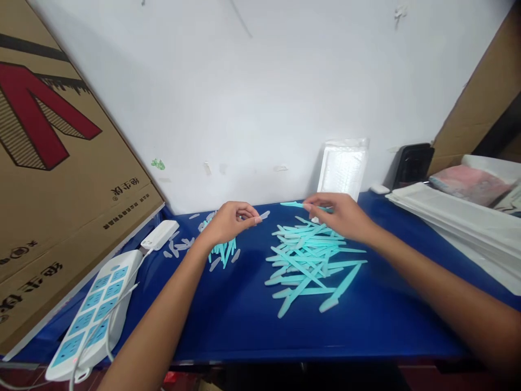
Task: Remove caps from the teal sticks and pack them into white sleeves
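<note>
Between the thumb and fingers of my left hand [234,221] is a small translucent blade cap [264,215], its free end pointing right. My right hand [340,214] pinches a teal eyebrow razor [292,204], one end of which reaches left toward the cap; the two are apart. Below my right hand lies a loose pile of teal razors [303,255], many with translucent covers on their ends. Under and beside my left hand are more teal sticks [223,251], partly hidden by the hand, and scattered clear caps [179,245].
A white power strip [95,309] with cables and a white adapter [160,234] sit at the left, beside a large cardboard box [69,179]. Against the wall leans a clear-wrapped white packet [343,168]. At right are a black object [413,165] and white trays [456,222] on the blue table [244,331].
</note>
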`<state>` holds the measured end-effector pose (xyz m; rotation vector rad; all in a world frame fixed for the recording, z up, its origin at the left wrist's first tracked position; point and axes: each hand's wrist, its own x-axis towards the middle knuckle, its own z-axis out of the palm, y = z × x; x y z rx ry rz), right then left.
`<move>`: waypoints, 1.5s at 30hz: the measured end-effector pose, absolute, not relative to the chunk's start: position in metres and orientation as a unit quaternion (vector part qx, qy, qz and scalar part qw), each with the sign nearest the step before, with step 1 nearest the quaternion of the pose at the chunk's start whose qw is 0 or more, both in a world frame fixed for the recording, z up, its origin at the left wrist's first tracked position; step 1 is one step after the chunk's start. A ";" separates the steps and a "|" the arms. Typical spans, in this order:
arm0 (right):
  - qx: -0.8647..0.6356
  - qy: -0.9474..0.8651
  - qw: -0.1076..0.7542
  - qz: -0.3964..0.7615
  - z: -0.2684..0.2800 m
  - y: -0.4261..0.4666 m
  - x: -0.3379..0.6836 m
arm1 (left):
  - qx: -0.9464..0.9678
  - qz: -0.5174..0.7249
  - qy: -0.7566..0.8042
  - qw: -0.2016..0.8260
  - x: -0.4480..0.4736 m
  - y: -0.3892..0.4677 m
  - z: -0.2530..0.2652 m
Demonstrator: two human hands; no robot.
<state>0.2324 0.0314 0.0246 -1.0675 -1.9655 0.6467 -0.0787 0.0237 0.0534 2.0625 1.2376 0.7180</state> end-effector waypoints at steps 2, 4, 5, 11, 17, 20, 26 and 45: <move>-0.420 -0.774 0.400 0.253 0.011 0.032 0.239 | 0.765 0.290 0.463 0.341 -0.072 0.035 0.038; -0.406 -0.787 0.377 0.272 0.003 0.031 0.241 | 0.748 0.299 0.466 0.366 -0.070 0.039 0.022; -0.400 -0.792 0.365 0.282 0.001 0.030 0.241 | 0.742 0.299 0.470 0.372 -0.070 0.040 0.015; -0.398 -0.798 0.338 0.302 -0.003 0.032 0.237 | 0.723 0.306 0.474 0.398 -0.075 0.035 -0.001; -0.394 -0.800 0.337 0.303 -0.002 0.028 0.234 | 0.726 0.299 0.457 0.418 -0.072 0.034 -0.003; -0.391 -0.800 0.336 0.307 0.001 0.026 0.233 | 0.723 0.303 0.455 0.423 -0.070 0.033 -0.004; -0.388 -0.796 0.347 0.309 0.002 0.026 0.234 | 0.713 0.315 0.460 0.426 -0.069 0.033 -0.004; -0.345 -0.804 0.335 0.350 -0.001 0.011 0.220 | 0.670 0.378 0.427 0.475 -0.054 0.022 -0.010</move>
